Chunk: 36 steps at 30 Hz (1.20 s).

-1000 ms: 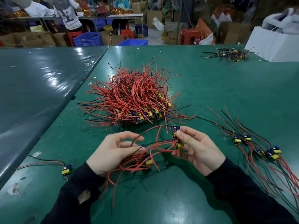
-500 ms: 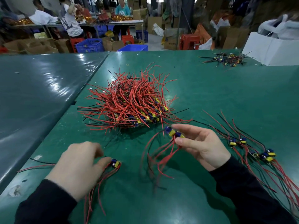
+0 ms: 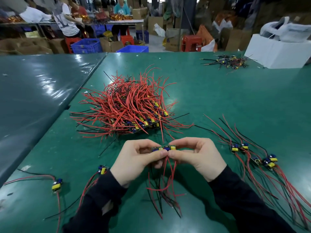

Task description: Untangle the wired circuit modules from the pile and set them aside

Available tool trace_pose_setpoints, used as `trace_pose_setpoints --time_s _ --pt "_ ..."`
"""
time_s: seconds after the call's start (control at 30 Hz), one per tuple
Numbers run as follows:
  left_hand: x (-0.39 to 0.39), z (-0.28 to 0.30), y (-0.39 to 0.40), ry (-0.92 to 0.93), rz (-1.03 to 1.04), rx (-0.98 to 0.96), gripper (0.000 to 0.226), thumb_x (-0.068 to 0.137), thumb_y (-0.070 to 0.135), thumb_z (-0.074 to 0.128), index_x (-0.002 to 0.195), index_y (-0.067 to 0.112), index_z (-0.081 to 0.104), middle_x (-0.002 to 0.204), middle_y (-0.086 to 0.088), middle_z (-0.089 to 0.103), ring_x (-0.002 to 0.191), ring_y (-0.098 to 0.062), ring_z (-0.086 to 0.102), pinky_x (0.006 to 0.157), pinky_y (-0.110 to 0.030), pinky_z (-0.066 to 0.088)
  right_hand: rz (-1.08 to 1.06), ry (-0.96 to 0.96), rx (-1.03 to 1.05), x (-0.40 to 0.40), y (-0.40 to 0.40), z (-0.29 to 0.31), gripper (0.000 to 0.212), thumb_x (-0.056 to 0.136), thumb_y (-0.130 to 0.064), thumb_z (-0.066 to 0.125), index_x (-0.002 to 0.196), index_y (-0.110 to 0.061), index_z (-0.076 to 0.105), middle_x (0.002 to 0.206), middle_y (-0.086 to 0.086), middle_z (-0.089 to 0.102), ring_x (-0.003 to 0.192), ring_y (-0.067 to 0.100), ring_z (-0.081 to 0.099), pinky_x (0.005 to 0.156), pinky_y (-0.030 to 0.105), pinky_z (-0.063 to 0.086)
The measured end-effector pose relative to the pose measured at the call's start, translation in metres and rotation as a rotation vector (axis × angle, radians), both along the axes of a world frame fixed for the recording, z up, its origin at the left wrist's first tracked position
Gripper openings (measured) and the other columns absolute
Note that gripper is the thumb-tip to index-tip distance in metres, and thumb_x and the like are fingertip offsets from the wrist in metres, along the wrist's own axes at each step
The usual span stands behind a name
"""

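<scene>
Near the table's [image 3: 218, 98] front edge, the left hand [image 3: 134, 158] and right hand [image 3: 198, 157] are pinching joined circuit modules [image 3: 164, 148]; next, probably separating them apart gently.

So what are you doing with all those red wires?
A person is sorting wired modules out of the big tangled pile on the green table. Right now the left hand and the right hand pinch a small joined strip of modules between them, its red and black wires hanging down. Several freed modules lie in a group on the right, and two more lie on the left.
</scene>
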<state>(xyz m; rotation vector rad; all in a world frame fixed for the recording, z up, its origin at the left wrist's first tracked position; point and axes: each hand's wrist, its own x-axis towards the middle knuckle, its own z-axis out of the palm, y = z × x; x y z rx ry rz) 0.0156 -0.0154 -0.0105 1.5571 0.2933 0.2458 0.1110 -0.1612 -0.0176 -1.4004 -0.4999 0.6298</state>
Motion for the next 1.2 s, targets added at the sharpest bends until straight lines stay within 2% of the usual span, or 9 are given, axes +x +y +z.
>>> trace_pose_setpoints --time_s 0.17,0.27,0.5,0.6,0.77,0.83,0.93,1.0,1.2 --pt "-0.002 -0.003 0.004 0.017 -0.045 -0.058 0.005 0.078 -0.001 0.066 0.081 -0.005 0.067 0.053 0.003 0.062 0.045 -0.001 0.054 0.042 -0.009 0.041 0.025 -0.026 -0.057 -0.002 0.000 -0.001 0.019 0.048 -0.021 0.080 0.061 -0.009 0.072 0.061 0.006 0.070 0.053 0.010 0.065 0.051 0.016 0.049" --pt "-0.003 -0.006 0.007 0.009 -0.070 -0.075 0.015 0.073 0.008 0.067 0.082 -0.004 0.069 0.063 -0.005 0.066 0.055 -0.008 0.060 0.050 -0.015 0.048 0.048 0.041 -0.033 -0.003 0.002 -0.004 0.015 0.052 -0.015 0.078 0.062 -0.007 0.071 0.059 0.007 0.068 0.049 0.011 0.061 0.048 0.019 0.050" --pt "-0.005 -0.011 0.013 -0.027 -0.110 -0.102 0.018 0.068 0.010 0.067 0.081 -0.002 0.068 0.066 -0.009 0.065 0.055 -0.012 0.059 0.054 -0.016 0.048 0.103 0.132 0.013 -0.008 0.004 -0.005 0.020 0.047 -0.020 0.080 0.061 -0.009 0.073 0.059 0.010 0.067 0.048 0.017 0.064 0.046 0.021 0.050" --pt "-0.005 -0.012 0.013 -0.044 -0.130 -0.060 0.019 0.070 0.011 0.066 0.082 -0.003 0.067 0.069 -0.011 0.064 0.057 -0.011 0.059 0.056 -0.015 0.047 0.113 0.153 0.007 -0.009 0.004 -0.005 0.021 0.046 -0.021 0.081 0.061 -0.008 0.072 0.059 0.011 0.067 0.047 0.018 0.064 0.045 0.021 0.049" --pt "-0.008 -0.008 0.012 -0.064 -0.233 0.105 0.021 0.084 0.021 0.058 0.087 0.000 0.059 0.069 0.003 0.059 0.059 -0.008 0.053 0.056 -0.012 0.043 0.084 0.080 0.001 -0.011 0.005 -0.005 0.019 0.049 -0.020 0.079 0.061 -0.007 0.072 0.058 0.012 0.068 0.048 0.016 0.063 0.046 0.021 0.050" --pt "-0.008 -0.006 0.010 -0.078 -0.219 0.198 0.023 0.089 0.028 0.057 0.083 0.006 0.057 0.064 0.009 0.058 0.054 -0.005 0.053 0.053 -0.014 0.044 0.083 0.059 0.012 -0.012 0.005 -0.004 0.021 0.049 -0.020 0.079 0.063 -0.006 0.071 0.058 0.012 0.067 0.048 0.016 0.063 0.047 0.021 0.050" --pt "-0.008 -0.007 0.007 -0.064 -0.183 0.356 0.030 0.086 0.042 0.052 0.076 0.014 0.053 0.059 0.000 0.056 0.048 -0.015 0.056 0.047 -0.023 0.047 0.095 0.056 0.031 -0.013 0.004 -0.003 0.021 0.052 -0.017 0.077 0.066 -0.004 0.070 0.058 0.010 0.066 0.048 0.017 0.064 0.047 0.022 0.051" --pt "-0.008 -0.007 0.006 -0.115 -0.178 0.435 0.033 0.092 0.043 0.049 0.068 0.021 0.048 0.054 0.008 0.047 0.047 -0.011 0.048 0.048 -0.019 0.041 0.106 0.064 0.050 -0.012 0.004 -0.002 0.017 0.053 -0.017 0.076 0.064 -0.006 0.071 0.057 0.010 0.066 0.047 0.016 0.063 0.047 0.021 0.050" --pt "-0.009 -0.008 0.007 -0.140 -0.253 0.287 0.033 0.093 0.032 0.045 0.065 0.014 0.043 0.046 0.004 0.045 0.039 -0.016 0.042 0.042 -0.027 0.037 0.177 0.149 0.091 -0.015 0.005 -0.003 0.017 0.054 -0.020 0.076 0.065 -0.007 0.074 0.058 0.009 0.066 0.047 0.015 0.063 0.046 0.020 0.049"
